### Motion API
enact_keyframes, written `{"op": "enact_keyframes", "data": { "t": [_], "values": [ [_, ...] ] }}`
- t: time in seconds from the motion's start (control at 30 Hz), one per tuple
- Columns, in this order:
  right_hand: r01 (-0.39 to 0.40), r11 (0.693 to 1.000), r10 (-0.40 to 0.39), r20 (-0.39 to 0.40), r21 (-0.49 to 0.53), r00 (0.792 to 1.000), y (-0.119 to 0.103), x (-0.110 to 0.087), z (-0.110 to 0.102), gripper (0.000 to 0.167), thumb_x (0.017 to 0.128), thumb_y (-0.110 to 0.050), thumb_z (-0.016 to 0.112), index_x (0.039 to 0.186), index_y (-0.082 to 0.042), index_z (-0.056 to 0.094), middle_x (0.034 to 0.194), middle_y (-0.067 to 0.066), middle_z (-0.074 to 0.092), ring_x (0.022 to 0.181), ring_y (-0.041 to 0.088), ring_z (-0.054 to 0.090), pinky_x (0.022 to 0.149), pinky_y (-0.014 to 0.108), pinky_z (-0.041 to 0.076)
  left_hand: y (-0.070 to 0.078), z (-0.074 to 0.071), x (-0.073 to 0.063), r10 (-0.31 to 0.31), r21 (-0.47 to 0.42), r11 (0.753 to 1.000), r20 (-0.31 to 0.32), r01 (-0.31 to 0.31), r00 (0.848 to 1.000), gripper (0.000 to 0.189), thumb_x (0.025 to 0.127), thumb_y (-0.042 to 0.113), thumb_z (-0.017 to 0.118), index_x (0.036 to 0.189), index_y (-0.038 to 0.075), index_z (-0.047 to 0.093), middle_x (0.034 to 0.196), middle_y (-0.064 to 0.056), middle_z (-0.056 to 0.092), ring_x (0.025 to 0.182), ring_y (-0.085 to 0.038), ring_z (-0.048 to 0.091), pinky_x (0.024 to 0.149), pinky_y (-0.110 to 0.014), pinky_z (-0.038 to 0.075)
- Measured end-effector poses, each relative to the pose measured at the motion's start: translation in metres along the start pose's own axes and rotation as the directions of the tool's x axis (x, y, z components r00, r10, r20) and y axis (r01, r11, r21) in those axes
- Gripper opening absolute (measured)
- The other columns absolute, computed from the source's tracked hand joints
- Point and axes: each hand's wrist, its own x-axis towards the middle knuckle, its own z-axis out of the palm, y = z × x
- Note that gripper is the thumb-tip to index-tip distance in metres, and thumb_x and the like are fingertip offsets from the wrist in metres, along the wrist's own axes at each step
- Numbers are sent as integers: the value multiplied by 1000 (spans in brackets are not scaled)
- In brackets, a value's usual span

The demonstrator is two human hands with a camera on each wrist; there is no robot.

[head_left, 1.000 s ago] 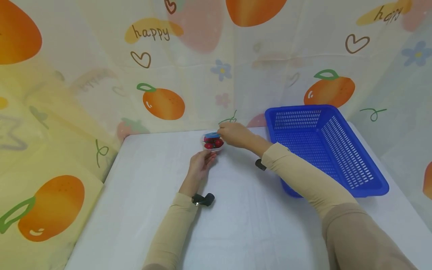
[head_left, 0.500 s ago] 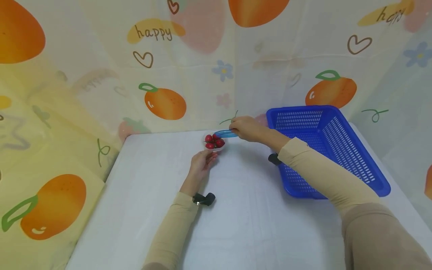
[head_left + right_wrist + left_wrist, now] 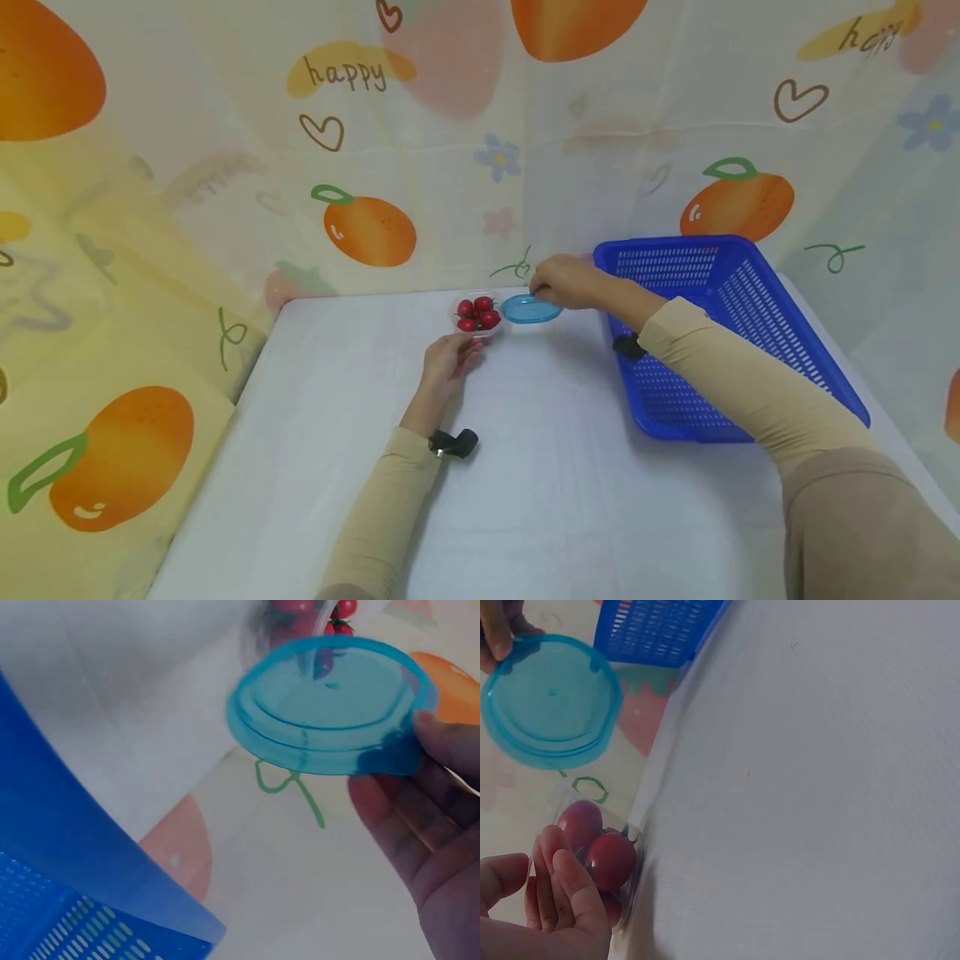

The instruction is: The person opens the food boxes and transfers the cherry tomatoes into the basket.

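In the head view, a small clear plastic container (image 3: 480,332) of cherry tomatoes (image 3: 490,319) stands near the back of the white table, its top uncovered. My left hand (image 3: 445,371) holds it by the near side, thumb and fingers at its wall; in the left wrist view the fingers cover part of the red tomatoes (image 3: 612,861). Just right of the container, my right hand (image 3: 567,282) pinches a translucent blue lid (image 3: 531,309) by its edge. The lid (image 3: 322,705) appears round with a raised rim in the right wrist view, and the thumb lies over its tab.
A large blue perforated plastic basket (image 3: 750,333) stands at the right, partly behind the right forearm. Behind the table (image 3: 540,483) hangs a fruit-print cloth (image 3: 427,167). Each wrist wears a dark camera mount.
My right hand has lifted the blue lid off the container and carried it to the right, tilting it flatter to view. My left hand has stayed at the container.
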Motion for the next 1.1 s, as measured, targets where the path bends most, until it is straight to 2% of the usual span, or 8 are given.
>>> {"op": "enact_keyframes", "data": {
  "t": [0.2, 0.5, 0.83, 1.1],
  "values": [
    [-42, 999, 41, 94, 2, 995, 4, -1, 2, 21, 94, -8, 59, 110, 1, 71, 109, 18, 71, 103, 32, 66, 92, 41, 55, -1, 0, 1, 8, 9, 1000, -2, -8, 1000, 21, 96, 19, 60, 114, 7, 56, 105, -8, 71, 88, -12, 70, 93, -24, 55],
    [-100, 993, 89, 163, 64, 983, 11, 1, 11, 21, 94, -8, 60, 111, 0, 71, 111, 17, 71, 106, 31, 65, 94, 41, 54, -3, -1, 2, 26, -1, 1000, 2, -26, 1000, 20, 96, 17, 60, 112, 6, 57, 98, -5, 71, 85, -11, 70, 87, -21, 57],
    [-120, 990, 101, 214, 76, 972, 15, 3, 18, 22, 96, -10, 59, 113, -1, 70, 111, 16, 71, 104, 28, 66, 94, 39, 55, -2, -1, 2, 28, 10, 1000, 2, -28, 1000, 22, 96, 19, 60, 113, 7, 56, 105, -8, 70, 88, -12, 70, 88, -21, 56],
    [-135, 987, 114, 219, 86, 969, 11, 7, 18, 22, 97, -11, 58, 113, -1, 70, 111, 16, 71, 103, 28, 65, 93, 39, 55, -3, -2, 1, 29, 20, 999, -4, -29, 1000, 23, 96, 21, 61, 115, 8, 56, 107, -7, 70, 89, -12, 70, 87, -20, 56]
  ]
}}
